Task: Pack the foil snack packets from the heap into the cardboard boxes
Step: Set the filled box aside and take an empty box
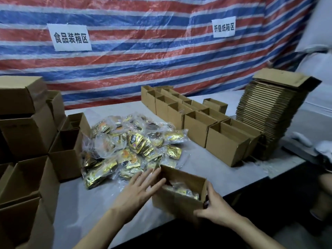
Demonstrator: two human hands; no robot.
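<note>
- The heap [133,146] of gold foil packets, many still in clear wrap, lies in the middle of the grey bench [80,203]
- Just in front of the heap, at the near edge, stands an open box [177,203] with a few packets [188,192] lying inside it
- The left hand [140,187] is in front of the heap, its grip released: the fingers are straight and the fingertips touch the left end of the box
- The right hand [215,207] is in front and to the right of the heap, its grip grasping the box at the near right corner, thumb up the end wall and fingers on the front wall
- To the right of the heap runs a row [197,121] of open cartons, set side by side
- Further right of the heap, past the row, rises a tall stack [269,112] of flat cardboard
- To the left of the heap, a pile [27,126] of open cartons crowds the bench edge
- Behind the heap hangs a red, white and blue tarp [143,69] with two white signs [71,37]
</note>
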